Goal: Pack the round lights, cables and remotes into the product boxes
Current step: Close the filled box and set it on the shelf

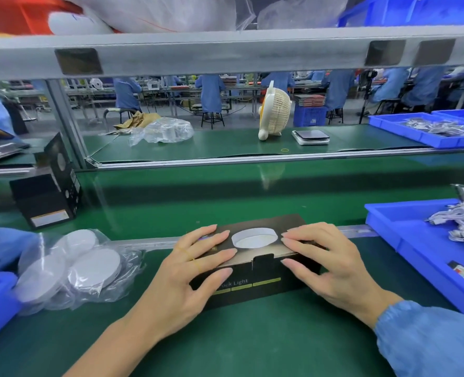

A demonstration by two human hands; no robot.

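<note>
Both hands' grip [198, 263] [324, 261] flat, fingers straight atop closed product box [255, 270], long axis left-right, tuck flap toward person.

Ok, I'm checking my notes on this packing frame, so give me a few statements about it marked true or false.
1. Both hands, left and right, lie on the black box. True.
2. The box's top flap is standing open. False: it lies down, under the fingers.
3. Bagged round lights lie left of the box. True.
4. The cables are in a red tray. False: the tray is blue.
5. A fan stands on the far bench. True.
</note>
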